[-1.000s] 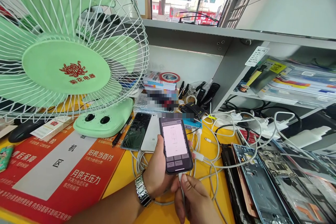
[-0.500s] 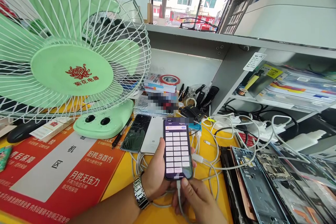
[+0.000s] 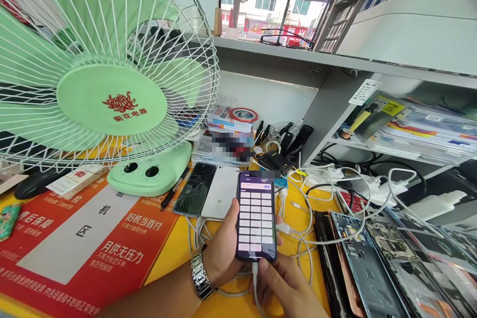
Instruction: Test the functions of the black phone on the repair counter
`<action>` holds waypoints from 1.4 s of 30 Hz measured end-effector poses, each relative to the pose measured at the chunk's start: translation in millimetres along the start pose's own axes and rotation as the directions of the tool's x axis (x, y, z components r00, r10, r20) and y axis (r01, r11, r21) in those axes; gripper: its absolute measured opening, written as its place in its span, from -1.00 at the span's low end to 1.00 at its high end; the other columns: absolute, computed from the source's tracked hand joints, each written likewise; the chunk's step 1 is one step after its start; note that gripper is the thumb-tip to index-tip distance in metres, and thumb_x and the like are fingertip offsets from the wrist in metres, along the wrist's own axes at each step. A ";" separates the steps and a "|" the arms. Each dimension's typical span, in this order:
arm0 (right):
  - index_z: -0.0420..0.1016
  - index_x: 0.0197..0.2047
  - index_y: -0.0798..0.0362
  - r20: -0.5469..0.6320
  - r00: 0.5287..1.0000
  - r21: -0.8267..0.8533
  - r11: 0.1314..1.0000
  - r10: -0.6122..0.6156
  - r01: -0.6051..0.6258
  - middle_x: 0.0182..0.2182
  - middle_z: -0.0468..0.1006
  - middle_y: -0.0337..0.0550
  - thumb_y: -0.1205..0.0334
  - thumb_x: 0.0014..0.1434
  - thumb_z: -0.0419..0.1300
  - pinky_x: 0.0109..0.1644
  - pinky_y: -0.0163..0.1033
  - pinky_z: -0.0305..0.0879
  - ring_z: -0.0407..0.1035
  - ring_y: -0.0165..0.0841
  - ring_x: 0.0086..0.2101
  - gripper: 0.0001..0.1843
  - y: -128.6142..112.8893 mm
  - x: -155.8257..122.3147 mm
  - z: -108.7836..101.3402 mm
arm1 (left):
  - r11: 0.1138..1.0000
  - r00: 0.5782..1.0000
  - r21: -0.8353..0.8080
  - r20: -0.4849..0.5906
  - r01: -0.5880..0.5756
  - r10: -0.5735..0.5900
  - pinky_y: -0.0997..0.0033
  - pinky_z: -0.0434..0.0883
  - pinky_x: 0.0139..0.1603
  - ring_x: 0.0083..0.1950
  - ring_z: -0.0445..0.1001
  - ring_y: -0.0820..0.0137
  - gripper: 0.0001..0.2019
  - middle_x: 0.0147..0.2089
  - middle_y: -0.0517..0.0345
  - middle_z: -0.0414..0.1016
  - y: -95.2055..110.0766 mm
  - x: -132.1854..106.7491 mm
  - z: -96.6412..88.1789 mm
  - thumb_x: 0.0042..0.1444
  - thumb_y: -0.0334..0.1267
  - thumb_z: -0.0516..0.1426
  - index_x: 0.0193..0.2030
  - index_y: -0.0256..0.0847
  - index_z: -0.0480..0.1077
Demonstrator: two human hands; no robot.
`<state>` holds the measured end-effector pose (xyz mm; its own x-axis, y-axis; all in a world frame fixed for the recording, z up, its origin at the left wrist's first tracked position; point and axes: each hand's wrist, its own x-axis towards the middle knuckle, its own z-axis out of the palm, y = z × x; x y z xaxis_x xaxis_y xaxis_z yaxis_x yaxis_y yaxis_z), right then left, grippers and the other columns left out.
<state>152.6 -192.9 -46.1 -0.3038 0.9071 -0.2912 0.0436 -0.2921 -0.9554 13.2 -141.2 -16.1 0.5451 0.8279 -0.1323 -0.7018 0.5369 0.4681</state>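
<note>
Over the counter [image 3: 171,278], hands [image 3: 221,253] [image 3: 286,288] hold smartphone [image 3: 256,218] and cable [image 3: 255,283]

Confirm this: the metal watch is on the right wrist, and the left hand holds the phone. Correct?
No: the metal watch is on the left wrist, not the right, as the head view shows; the left hand does hold the phone.

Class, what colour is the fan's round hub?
The hub is pale green, with a red flower emblem; head view.
</note>
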 end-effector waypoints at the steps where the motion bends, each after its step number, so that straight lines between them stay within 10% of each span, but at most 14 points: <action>1: 0.37 -0.39 0.12 0.002 1.000 0.002 1.000 0.000 0.000 -0.60 0.46 -0.16 -0.27 0.16 0.11 -0.48 -0.33 0.19 0.33 -0.41 -0.57 -0.45 -0.4 -0.1 -0.1 | 1.000 1.000 0.000 0.004 0.000 0.000 0.33 0.39 -0.27 -0.22 0.54 0.20 -0.28 -0.03 -0.25 0.51 0.1 -0.1 0.2 0.26 0.22 -0.23 0.08 -0.40 0.40; 26: 0.36 -0.36 0.10 0.002 1.000 -0.011 1.000 0.015 -0.015 -0.55 0.47 -0.16 -0.29 0.16 0.09 -0.47 -0.33 0.15 0.26 -0.44 -0.57 -0.45 -2.7 -2.9 3.4 | 0.999 0.999 -0.032 0.024 0.026 -0.025 0.26 0.38 -0.11 -0.14 0.50 0.19 -0.27 0.08 -0.21 0.45 -2.7 -1.4 -6.6 0.23 0.26 -0.19 0.12 -0.37 0.39; 30: 0.32 -0.43 0.09 -0.003 1.000 -0.213 0.977 -0.001 0.001 -0.61 0.41 -0.18 -0.30 0.23 -0.04 -0.53 -0.33 0.05 0.20 -0.45 -0.61 -0.42 -0.7 -0.7 5.9 | 0.998 1.000 -0.059 -0.001 -0.002 0.002 0.26 0.39 -0.12 -0.11 0.50 0.16 -0.29 0.11 -0.18 0.43 -1.5 -1.5 -3.5 0.23 0.26 -0.17 0.16 -0.31 0.36; 35: 0.38 -0.44 0.07 -0.130 0.913 -0.756 0.634 -0.388 0.161 -0.61 0.46 -0.11 -0.06 0.33 -0.04 -0.48 -0.27 -0.02 0.29 -0.37 -0.58 -0.55 5.6 -2.1 15.9 | 0.991 0.995 -0.108 -0.070 -0.072 0.065 0.21 0.40 -0.09 -0.12 0.52 0.13 -0.33 0.10 -0.20 0.44 -0.4 -0.9 1.8 0.22 0.24 -0.11 0.18 -0.29 0.33; 42: 0.33 -0.42 0.01 -0.071 0.784 -0.963 0.248 -0.617 0.107 -0.61 0.50 -0.13 0.16 0.35 -0.03 -0.47 -0.24 -0.02 0.40 -0.32 -0.60 -0.69 9.5 -4.3 20.8 | 0.991 0.997 -0.120 -0.056 -0.057 0.051 0.21 0.38 -0.05 -0.08 0.52 0.11 -0.31 0.15 -0.19 0.41 -2.8 -1.5 0.7 0.21 0.25 -0.12 0.21 -0.27 0.31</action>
<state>134.5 -205.9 -52.9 -0.1974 0.9129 0.3572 0.8945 0.3168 -0.3153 14.7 -144.1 -16.5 0.4820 0.8620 -0.1571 -0.7819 0.5041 0.3668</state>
